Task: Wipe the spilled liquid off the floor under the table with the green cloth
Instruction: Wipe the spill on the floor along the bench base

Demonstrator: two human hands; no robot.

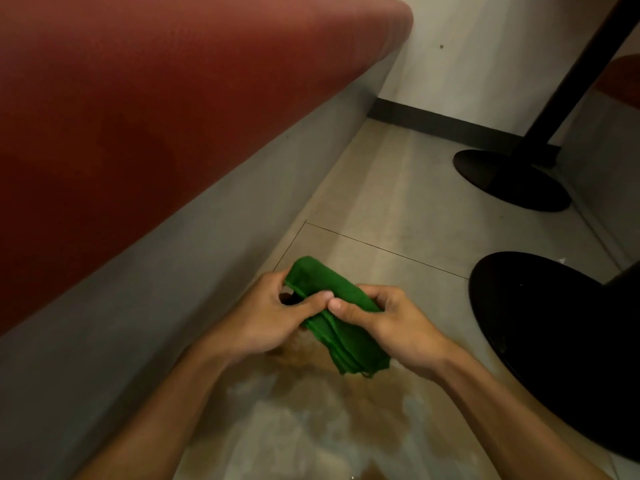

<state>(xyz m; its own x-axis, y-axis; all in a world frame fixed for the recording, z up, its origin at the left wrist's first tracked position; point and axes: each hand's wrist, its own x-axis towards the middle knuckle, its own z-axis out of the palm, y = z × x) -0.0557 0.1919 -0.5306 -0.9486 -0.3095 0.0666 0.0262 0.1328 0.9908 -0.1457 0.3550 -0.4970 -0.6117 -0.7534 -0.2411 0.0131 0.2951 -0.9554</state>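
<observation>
While left hand (264, 318) and right hand (393, 323) pinch it, the green cloth (344, 346) hangs folded, possibly damp.

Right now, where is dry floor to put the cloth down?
Dry floor lies ahead of the cloth, between the bench, the far base and the wall. A narrower strip runs between the two bases. Below the cloth it is crowded: the spill spreads there, beside the near base.
</observation>
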